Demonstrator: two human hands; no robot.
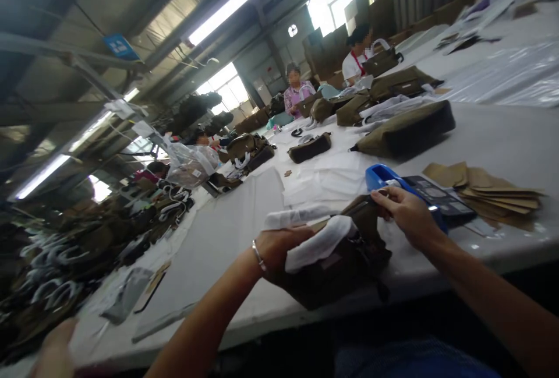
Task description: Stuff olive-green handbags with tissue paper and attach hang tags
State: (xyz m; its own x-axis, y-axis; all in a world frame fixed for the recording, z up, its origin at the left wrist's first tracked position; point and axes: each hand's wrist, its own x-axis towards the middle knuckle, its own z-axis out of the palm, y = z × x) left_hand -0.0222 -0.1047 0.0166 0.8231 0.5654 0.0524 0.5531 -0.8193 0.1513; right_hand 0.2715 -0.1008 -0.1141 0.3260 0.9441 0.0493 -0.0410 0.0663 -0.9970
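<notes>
A dark olive handbag (332,273) with white-wrapped handles (321,244) is tilted at the table's near edge. My left hand (283,244), a bracelet at its wrist, holds the bag's left end; its fingertips are hidden behind the near handle. At the top right corner, my right hand (404,212) is closed, pinching the bag's edge between thumb and fingers. Just beyond that hand lie a blue tape dispenser (378,175) and a dark device with a panel (437,191), partly covered by the hand.
Brown paper pieces (493,191) lie fanned at the right. More olive bags (406,127) are spread across the white table (236,215). Co-workers (299,92) stand at the far side. Bags with wrapped handles (56,250) are heaped left. Another person's blurred arm (56,349) shows bottom left.
</notes>
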